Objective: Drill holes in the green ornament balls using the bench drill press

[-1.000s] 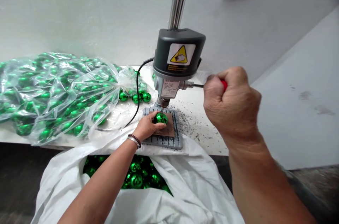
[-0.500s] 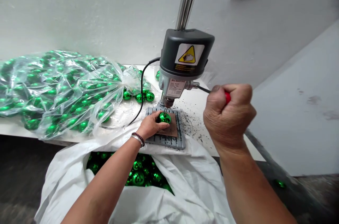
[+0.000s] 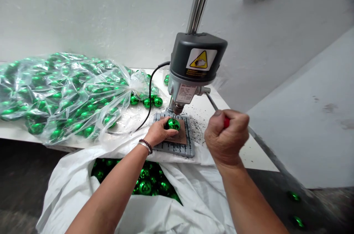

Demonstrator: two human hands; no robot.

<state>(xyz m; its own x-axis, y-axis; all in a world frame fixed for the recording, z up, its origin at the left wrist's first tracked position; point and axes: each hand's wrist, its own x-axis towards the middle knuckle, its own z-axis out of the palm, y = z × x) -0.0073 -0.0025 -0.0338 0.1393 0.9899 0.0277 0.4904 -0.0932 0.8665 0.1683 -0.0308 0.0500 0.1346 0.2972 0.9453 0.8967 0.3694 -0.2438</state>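
Observation:
Between the thumb and fingers of my left hand [image 3: 160, 131] is a shiny green ball [image 3: 173, 124], held on a brown board [image 3: 179, 137] that lies on the drill press base [image 3: 188, 149]. The chuck [image 3: 177, 108] of the bench drill press [image 3: 197, 58] sits just above the ball, its bit reaching the ball's top; whether it has gone in I cannot tell. My right hand [image 3: 227, 136] is closed in a fist around the red-ended feed lever [image 3: 212, 102] on the drill's right side.
A tied clear plastic bag [image 3: 69, 97] full of green balls fills the table's left. Several loose balls [image 3: 147, 102] lie beside it. A white cloth sack [image 3: 204, 186] of green balls hangs open below the table edge. Dark shavings [image 3: 197, 127] litter the tabletop. A black cord [image 3: 149, 97] curves left.
My right hand has pulled the feed lever downward and a little left. My left hand keeps the ball in the same spot under the bit. The view has shifted slightly.

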